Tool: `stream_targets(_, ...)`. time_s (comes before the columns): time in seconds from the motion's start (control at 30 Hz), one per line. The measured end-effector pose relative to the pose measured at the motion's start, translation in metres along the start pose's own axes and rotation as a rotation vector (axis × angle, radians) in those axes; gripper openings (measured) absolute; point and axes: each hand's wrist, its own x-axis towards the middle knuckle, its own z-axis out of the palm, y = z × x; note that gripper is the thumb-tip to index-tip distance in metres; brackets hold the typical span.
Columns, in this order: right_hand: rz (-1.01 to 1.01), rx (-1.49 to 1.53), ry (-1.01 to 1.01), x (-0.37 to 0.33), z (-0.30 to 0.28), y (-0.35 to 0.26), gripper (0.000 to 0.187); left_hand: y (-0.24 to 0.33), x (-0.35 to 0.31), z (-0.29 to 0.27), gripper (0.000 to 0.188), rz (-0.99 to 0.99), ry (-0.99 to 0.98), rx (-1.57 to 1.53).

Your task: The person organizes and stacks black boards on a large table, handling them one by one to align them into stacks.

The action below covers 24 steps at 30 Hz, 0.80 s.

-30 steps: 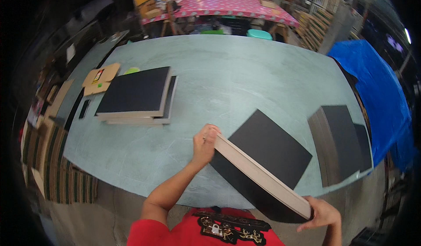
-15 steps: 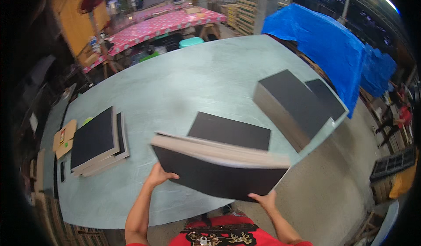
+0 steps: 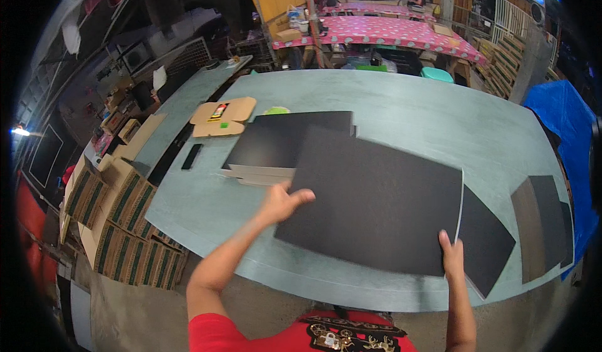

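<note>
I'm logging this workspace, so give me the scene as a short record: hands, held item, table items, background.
Left hand: gripping the held black board at its left edge
Right hand: near its lower right corner, thumb on top
Table, left: black-topped stack, cardboard piece, dark flat object
Table, right: loose black board, partly hidden; second stack
Background: pink patterned table, blue sheet

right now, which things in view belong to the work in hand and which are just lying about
Likely in the work:
- black board, in the left hand and right hand
- black sheet partly under it
- black-topped stacks, left and right

Seemingly lying about:
- cardboard piece
- dark flat slab
- turquoise stool
</note>
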Motion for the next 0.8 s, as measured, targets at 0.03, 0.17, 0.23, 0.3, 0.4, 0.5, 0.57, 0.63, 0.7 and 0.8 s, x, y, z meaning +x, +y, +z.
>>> stream_targets(0.03, -0.091, -0.003, -0.045, 0.022, 0.025, -0.014, 0.058, -0.009, 0.018, -0.030, 0.090, 0.025, 0.143, 0.080)
stream_targets(0.17, -0.044, 0.087, -0.194, 0.091, 0.137, -0.103, 0.071, -0.043, 0.090, -0.143, 0.074, -0.006, 0.187, -0.017)
stream_targets(0.23, -0.048, 0.106, -0.272, 0.119, 0.185, -0.135, 0.075, -0.059, 0.111, -0.183, 0.064, -0.031, 0.255, -0.070)
stream_targets(0.3, -0.033, 0.028, -0.269, 0.146, 0.220, -0.154, 0.078, -0.075, 0.133, -0.202, 0.059, 0.000, 0.267, -0.145)
stream_targets(0.4, 0.053, -0.028, -0.325, 0.166, 0.256, -0.163, 0.075, -0.094, 0.156, -0.212, 0.061, 0.007, 0.262, -0.032)
stream_targets(0.5, 0.037, -0.156, -0.340, 0.185, 0.300, -0.130, 0.071, -0.238, 0.217, -0.182, 0.072, 0.052, 0.348, 0.068)
stream_targets(0.57, 0.039, -0.211, -0.375, 0.191, 0.313, -0.105, 0.073, -0.276, 0.231, -0.167, 0.076, 0.013, 0.342, 0.120)
stream_targets(0.63, 0.097, -0.211, -0.436, 0.193, 0.305, -0.107, 0.077, -0.261, 0.235, -0.156, 0.080, -0.154, 0.165, 0.014)
stream_targets(0.7, 0.262, -0.521, -0.403, 0.193, 0.294, -0.124, 0.083, -0.212, 0.220, -0.154, 0.083, -0.232, -0.005, -0.130)
stream_targets(0.8, 0.160, -0.848, -0.398, 0.176, 0.282, -0.155, 0.084, -0.215, 0.222, -0.170, 0.080, -0.141, 0.121, 0.114)
